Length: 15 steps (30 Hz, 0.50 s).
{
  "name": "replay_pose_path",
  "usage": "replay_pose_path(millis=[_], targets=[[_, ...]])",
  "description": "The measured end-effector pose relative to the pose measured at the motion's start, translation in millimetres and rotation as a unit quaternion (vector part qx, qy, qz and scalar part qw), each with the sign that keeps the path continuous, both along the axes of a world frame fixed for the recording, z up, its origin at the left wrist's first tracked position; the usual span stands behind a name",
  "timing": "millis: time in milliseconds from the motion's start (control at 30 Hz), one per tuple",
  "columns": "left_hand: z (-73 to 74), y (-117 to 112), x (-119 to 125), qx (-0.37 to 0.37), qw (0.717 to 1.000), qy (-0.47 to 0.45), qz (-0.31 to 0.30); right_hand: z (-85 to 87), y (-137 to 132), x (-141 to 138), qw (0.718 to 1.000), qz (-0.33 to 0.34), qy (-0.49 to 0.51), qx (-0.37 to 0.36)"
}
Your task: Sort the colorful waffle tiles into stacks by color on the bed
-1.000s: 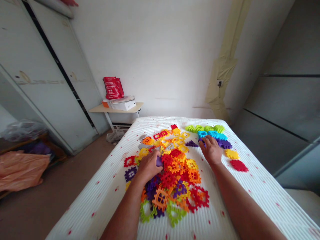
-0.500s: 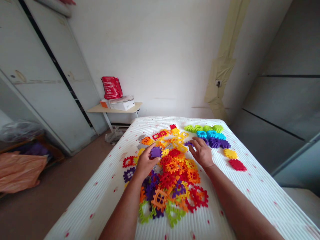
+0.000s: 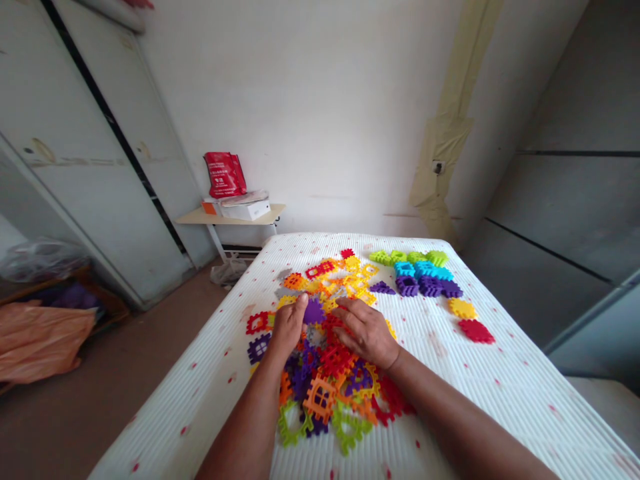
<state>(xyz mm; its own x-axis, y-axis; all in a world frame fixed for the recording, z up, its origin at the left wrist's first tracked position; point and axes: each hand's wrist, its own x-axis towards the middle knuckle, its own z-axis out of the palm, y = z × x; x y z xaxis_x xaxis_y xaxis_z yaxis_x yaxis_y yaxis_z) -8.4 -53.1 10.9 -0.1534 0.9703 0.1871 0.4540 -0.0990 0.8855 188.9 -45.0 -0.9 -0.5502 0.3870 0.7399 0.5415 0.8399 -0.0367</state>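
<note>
A heap of flat interlocking plastic tiles [image 3: 340, 353] in red, orange, yellow, purple and green lies in the middle of a white mattress [image 3: 500, 400]. My left hand [image 3: 286, 328] pinches a purple tile [image 3: 314, 311] just above the heap. My right hand [image 3: 367, 331] rests on the heap beside it, fingers spread toward that tile. At the far right, sorted tiles lie in rows: green [image 3: 407, 257], blue [image 3: 424, 269] and purple [image 3: 429, 287]. One yellow tile [image 3: 463, 307] and one red tile [image 3: 476, 331] sit apart near them.
A small table [image 3: 230, 217] with a white box and a red bag [image 3: 225, 175] stands against the far wall. Grey wardrobe doors [image 3: 90, 180] line the left side. An orange cloth and clutter [image 3: 40, 333] lie on the floor at left.
My left hand lifted the purple tile out of the heap. My right hand left the sorted purple row and swept left onto the heap, next to the held tile.
</note>
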Motion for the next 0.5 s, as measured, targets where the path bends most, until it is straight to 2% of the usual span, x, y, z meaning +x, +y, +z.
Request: replay_pose_path(millis=[200,333,500], targets=[[-4.2,3,0,0.022,0.999,0.02,-0.027,1.3,-9,-13,0.999,0.012,0.002,-0.03],[-2.5,1,2,-0.009,0.997,-0.01,-0.074,-1.9,-5,-13,0.997,0.026,0.029,-0.068],[-2.3,-1,6,-0.045,0.995,-0.023,-0.085,-1.5,-5,-10,0.995,0.047,0.038,-0.084]])
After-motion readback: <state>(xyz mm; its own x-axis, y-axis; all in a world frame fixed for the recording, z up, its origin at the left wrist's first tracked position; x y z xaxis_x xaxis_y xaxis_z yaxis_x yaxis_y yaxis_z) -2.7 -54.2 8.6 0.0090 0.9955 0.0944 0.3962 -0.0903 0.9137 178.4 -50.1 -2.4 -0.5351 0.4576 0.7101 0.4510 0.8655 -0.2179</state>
